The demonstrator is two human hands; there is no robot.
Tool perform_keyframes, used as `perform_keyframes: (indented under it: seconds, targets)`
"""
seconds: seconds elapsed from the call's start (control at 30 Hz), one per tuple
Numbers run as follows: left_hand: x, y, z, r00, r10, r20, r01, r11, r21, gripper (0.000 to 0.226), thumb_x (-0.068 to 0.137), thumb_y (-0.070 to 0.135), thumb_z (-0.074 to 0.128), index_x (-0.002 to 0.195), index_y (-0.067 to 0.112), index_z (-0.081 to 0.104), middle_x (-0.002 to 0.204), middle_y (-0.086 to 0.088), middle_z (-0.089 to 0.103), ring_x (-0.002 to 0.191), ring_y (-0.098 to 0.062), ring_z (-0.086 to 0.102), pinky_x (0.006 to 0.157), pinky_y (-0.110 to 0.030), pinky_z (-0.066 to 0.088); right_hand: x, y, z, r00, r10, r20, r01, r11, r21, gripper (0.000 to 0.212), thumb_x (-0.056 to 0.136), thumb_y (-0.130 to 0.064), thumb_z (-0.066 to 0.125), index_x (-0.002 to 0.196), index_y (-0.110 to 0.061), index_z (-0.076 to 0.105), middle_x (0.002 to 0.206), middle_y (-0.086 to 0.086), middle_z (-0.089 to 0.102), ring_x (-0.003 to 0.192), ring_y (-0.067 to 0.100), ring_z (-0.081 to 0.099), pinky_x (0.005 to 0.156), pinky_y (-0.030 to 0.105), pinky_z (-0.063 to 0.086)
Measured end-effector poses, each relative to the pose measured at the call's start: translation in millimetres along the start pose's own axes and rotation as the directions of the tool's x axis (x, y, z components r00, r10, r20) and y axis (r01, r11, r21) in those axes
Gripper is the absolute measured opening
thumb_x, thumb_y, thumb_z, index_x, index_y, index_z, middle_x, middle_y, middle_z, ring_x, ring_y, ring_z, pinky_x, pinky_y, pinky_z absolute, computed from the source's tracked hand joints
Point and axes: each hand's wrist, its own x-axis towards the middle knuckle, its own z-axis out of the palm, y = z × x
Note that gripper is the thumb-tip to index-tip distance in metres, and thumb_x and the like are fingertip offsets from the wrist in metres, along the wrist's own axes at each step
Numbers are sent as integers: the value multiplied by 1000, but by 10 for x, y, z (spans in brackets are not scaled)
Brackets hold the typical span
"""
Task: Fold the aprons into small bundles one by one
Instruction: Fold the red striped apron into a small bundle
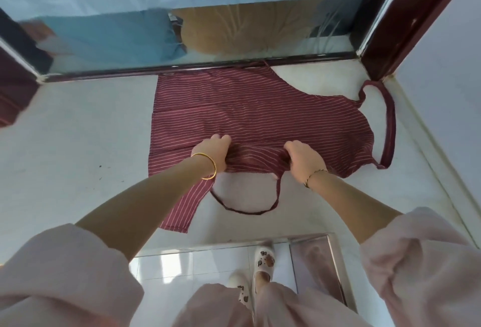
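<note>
1. While standing at the white surface (78,131), grips the apron (260,110) with both hands.
2. Curls the left hand (212,153) round a bunched fold near the apron's near edge, with a gold bangle (208,167) on that wrist.
3. Curls the right hand (303,158) round the same fold, just beside a thin strap (244,208) that loops down over the surface.
4. Leaves the rest of the maroon, pale-striped apron flat on the surface, far edge touching the window frame (208,66), neck loop (387,123) lying to the right.
5. Lets one corner trail toward the surface's near edge, below the left wrist.
</note>
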Motion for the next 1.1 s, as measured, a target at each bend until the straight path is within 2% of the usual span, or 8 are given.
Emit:
perform_keyframes:
  seconds: [0.07, 0.17, 0.3, 0.4, 0.5, 0.67, 0.97, 1.1]
  targets:
    - [23, -110, -89, 978, 9, 209, -46, 984, 175, 31, 86, 5, 55, 117, 7, 55, 107, -9, 59, 91, -26, 58, 79, -35, 54, 133, 34, -74, 951, 26, 309, -42, 998, 45, 42, 87, 3, 45, 124, -16, 51, 123, 6, 56, 107, 25, 56, 88, 34, 48]
    - [34, -183, -181, 760, -193, 621, 5, 957, 292, 46, 84, -2, 57, 128, 5, 46, 127, -18, 52, 97, -31, 64, 84, -34, 55, 245, 59, -181, 670, 4, 743, 98, 991, -94, 72, 79, -16, 67, 141, -21, 31, 137, 1, 45, 113, 20, 51, 91, 32, 47]
    - [219, -242, -268, 396, -373, 839, 278, 920, 277, 79, 83, -4, 57, 149, 7, 15, 142, -34, 33, 111, -43, 58, 93, -49, 50, 480, 83, -292, 517, -14, 856, 228, 966, -122, 107, 61, -46, 83, 145, -29, 19, 145, -4, 35, 129, 20, 41, 104, 38, 40]
    - [410, -311, -515, 471, -459, 753, 246, 888, 388, 57, 86, 5, 56, 138, -2, 34, 129, -28, 52, 96, -32, 66, 91, -40, 53, 773, 117, -411, 658, -175, 733, 234, 972, 22, 91, 64, -35, 84, 137, -25, 30, 122, -6, 49, 108, 15, 52, 86, 29, 47]
    - [584, -489, -727, 730, -394, 559, 61, 852, 520, 39, 89, 12, 56, 127, 2, 51, 116, -11, 60, 81, -18, 64, 72, -23, 54, 1085, 151, -495, 816, -312, 486, 368, 930, -21, 87, 66, -29, 80, 134, -34, 26, 120, -4, 49, 95, 17, 57, 78, 33, 50]
    - [1036, -994, -826, 898, -351, 266, 200, 863, 465, 14, 91, 9, 52, 101, 12, 61, 82, 1, 59, 80, -19, 60, 78, -32, 55, 1586, 97, -618, 870, -366, 330, 379, 925, 25, 74, 77, -49, 69, 135, -29, 28, 126, 1, 51, 100, 23, 60, 86, 38, 50]
    - [1950, -1508, -784, 942, -328, -67, 335, 922, 194, 20, 96, 16, 43, 103, 22, 61, 85, 2, 62, 76, -20, 59, 62, -32, 50, 2784, 35, -597, 994, -109, -2, 109, 994, 33, 25, 98, -35, 43, 107, -20, 61, 94, -2, 61, 75, 17, 56, 53, 23, 37]
    - [2433, -1678, -659, 940, -323, -105, 333, 938, 95, 22, 98, 17, 42, 112, 15, 59, 96, -4, 58, 87, -24, 59, 75, -37, 53, 3382, 73, -251, 997, 18, 76, -19, 1000, 10, 24, 94, -31, 51, 109, -14, 60, 103, 6, 61, 93, 25, 60, 70, 31, 49]
